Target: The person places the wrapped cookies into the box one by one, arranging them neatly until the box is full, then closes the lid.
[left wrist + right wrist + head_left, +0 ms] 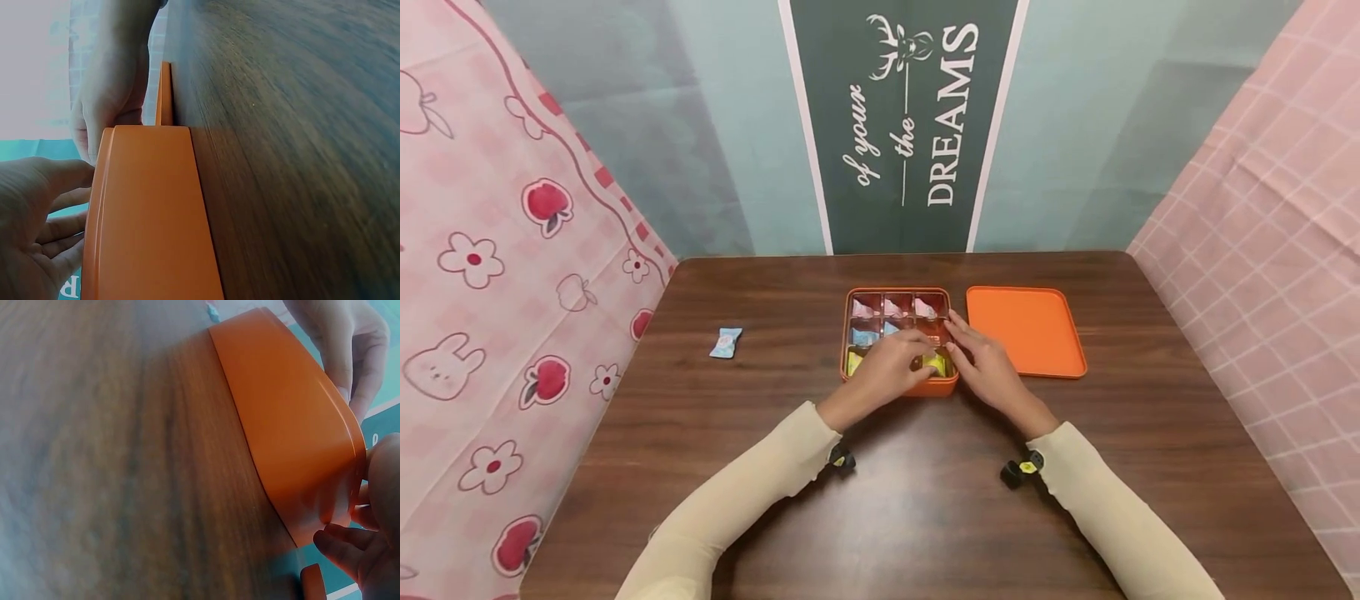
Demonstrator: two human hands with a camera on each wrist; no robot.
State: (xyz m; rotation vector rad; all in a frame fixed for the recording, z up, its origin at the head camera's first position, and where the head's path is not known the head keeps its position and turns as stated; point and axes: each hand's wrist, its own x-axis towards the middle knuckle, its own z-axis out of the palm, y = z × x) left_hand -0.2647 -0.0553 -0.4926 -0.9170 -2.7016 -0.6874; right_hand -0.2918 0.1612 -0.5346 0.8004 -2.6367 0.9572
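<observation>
While an orange box (937, 388) holds pink sweets (865, 309) along its far row, blue sweets (865, 337) mid-row, yellow sweets (854, 362) nearest, an orange lid (1026, 331) lies beside it. Brown table (925, 533); loose blue sweet (726, 342) well left. Green cloth (737, 125) behind. Left hand (891, 363) dips into box; cannot tell whether grasping. Right hand (988, 372) released, fingers against box's side.
</observation>
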